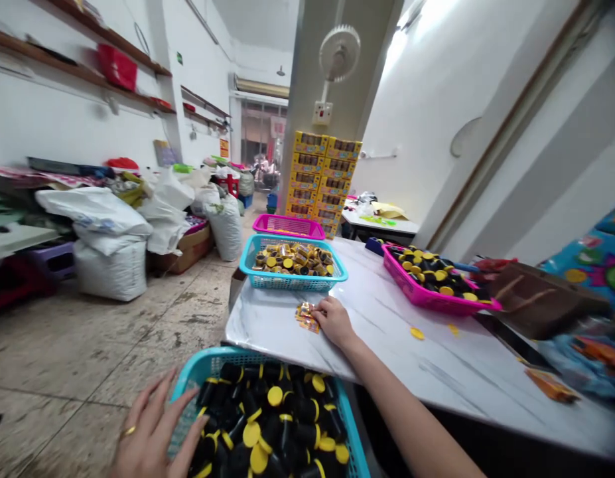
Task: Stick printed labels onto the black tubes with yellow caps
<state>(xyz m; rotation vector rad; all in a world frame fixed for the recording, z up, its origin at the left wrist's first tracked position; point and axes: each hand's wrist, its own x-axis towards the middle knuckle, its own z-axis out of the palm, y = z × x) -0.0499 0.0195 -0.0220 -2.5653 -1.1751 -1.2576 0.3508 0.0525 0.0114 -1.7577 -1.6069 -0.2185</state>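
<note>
My right hand (334, 321) reaches onto the white marbled table (381, 338). Its fingertips are pinched together on a small pile of yellow printed wrappers (306, 317). Below, at the left rim of a teal basket (194, 369), my left hand (150, 435) hangs with fingers spread and holds nothing; a ring shows on one finger. That basket is heaped with black bottles with yellow caps (286, 425). Behind the wrappers, a second teal basket (294, 283) contains many small bottles wrapped in yellow printed film (293, 257).
A pink basket (411, 292) of black, yellow-capped bottles stands at the right, with loose yellow caps (417, 332) nearby. Another pink basket (288, 226) and stacked yellow boxes (321, 179) are at the back. White sacks (111, 255) line the left floor.
</note>
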